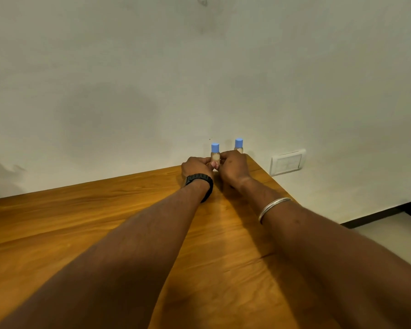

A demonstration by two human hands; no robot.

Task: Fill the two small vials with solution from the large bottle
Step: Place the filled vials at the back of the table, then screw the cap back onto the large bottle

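Note:
Two small bottles with blue caps stand near the far right corner of the wooden table (105, 222). The nearer one (215, 154) holds pale liquid and sits between my hands. My left hand (196, 167) and my right hand (233, 168) both curl their fingers round its lower body, thumbs meeting in front. The second blue-capped bottle (239, 144) stands just behind my right hand, its base hidden. Both caps are on. I cannot tell which bottle is the large one, and no other vial shows.
A white wall rises right behind the table's far edge. A white switch plate (287, 162) is on the wall to the right. The table's right edge drops to a pale floor with a dark skirting (377, 213).

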